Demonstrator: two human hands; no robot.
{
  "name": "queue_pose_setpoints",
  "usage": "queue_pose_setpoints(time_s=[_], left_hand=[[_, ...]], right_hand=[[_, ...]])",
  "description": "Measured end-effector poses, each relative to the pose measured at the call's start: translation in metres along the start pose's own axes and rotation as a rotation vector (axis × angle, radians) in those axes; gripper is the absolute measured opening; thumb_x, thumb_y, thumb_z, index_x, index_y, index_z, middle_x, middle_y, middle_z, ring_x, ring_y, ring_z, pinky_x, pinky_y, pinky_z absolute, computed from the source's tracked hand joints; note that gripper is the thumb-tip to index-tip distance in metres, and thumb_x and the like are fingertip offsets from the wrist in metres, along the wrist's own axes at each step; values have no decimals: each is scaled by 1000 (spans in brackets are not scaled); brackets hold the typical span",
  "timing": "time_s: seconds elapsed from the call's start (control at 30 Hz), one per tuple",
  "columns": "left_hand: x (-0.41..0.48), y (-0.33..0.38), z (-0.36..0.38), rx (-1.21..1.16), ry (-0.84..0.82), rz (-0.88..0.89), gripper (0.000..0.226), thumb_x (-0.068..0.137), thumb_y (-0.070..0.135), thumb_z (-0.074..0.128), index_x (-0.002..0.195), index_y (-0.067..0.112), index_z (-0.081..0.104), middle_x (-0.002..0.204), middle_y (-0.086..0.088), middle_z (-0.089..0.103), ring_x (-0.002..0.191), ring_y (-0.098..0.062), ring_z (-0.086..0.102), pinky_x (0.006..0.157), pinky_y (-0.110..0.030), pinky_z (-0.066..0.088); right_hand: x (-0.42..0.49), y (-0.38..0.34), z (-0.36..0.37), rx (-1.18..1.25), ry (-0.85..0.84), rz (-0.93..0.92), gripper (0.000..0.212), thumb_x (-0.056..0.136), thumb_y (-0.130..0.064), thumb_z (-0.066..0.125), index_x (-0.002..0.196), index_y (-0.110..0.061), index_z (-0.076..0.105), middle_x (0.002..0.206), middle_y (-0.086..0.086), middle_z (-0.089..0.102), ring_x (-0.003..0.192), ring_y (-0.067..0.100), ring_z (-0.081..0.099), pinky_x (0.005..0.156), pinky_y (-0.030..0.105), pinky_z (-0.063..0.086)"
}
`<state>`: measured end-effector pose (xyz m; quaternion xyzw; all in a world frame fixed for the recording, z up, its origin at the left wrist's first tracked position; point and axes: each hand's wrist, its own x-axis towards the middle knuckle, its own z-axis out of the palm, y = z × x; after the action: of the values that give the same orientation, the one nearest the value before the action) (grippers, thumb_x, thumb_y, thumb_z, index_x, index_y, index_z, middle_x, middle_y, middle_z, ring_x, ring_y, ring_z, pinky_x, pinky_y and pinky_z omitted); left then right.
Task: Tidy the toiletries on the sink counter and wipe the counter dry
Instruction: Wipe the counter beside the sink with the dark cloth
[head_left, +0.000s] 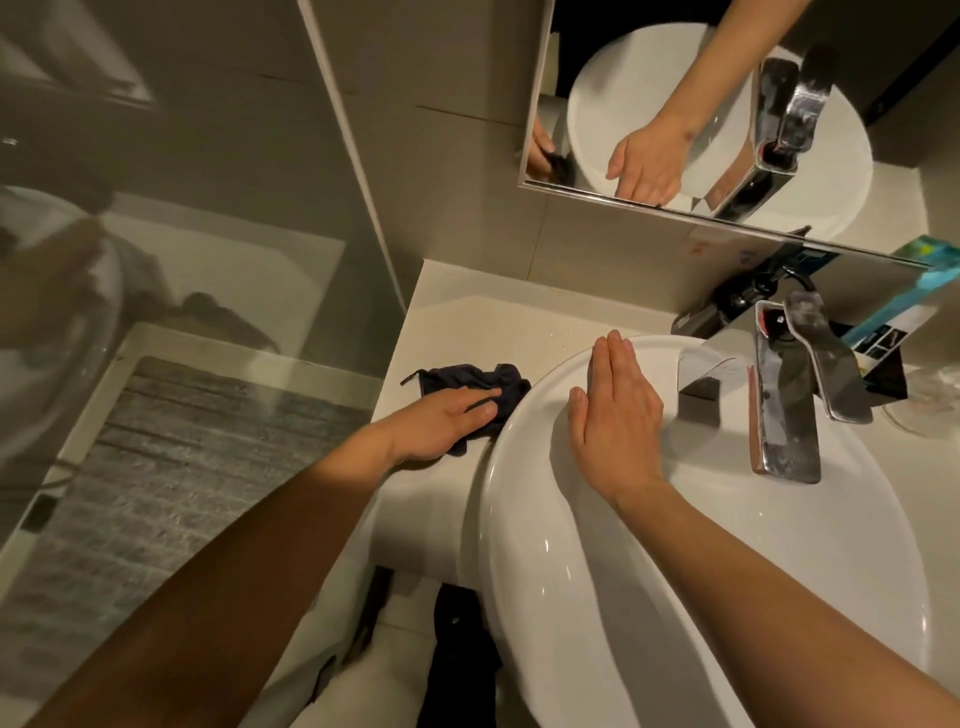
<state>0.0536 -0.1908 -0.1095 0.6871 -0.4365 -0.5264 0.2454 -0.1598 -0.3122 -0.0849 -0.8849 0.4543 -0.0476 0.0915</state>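
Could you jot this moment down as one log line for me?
left hand: presses dark cloth onto counter | right hand: flat on white basin | faucet: untouched

Two bare arms in shot, and a flash of pale clothing down low.

Here's the left hand (441, 423) and the right hand (615, 421), both bare, fingers slim, and the one nail on show at the left thumb is cut short and plain. The left forearm (249, 545) and the right forearm (779, 566) run uncovered right out to the frame's edge, smooth all the way along. Low between them there's a pale, cream-white garment (322, 675), softly folded and worn on the lower body by the look of it; its cut is too blurred to tell.
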Motion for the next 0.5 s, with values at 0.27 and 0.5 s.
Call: queue_pose_setpoints(time_s=[0.27,0.5], left_hand=[[-65,-18,37,-170,116,-71,46,105,37,50,151,32,46,141,7,53,106,-8,62,69,-20,55],[-121,-26,70,-137,160,-160,47,101,46,42,145,37,53,144,6,57,131,-13,53,110,-38,45]], right_hand=[[0,1,0,16,8,-14,60,104,-31,34,158,-7,24,167,11,20,155,25,18,118,43,26],[-2,2,0,45,16,-25,60,104,-30,34,158,-6,24,168,11,19,155,25,16,119,44,25]])
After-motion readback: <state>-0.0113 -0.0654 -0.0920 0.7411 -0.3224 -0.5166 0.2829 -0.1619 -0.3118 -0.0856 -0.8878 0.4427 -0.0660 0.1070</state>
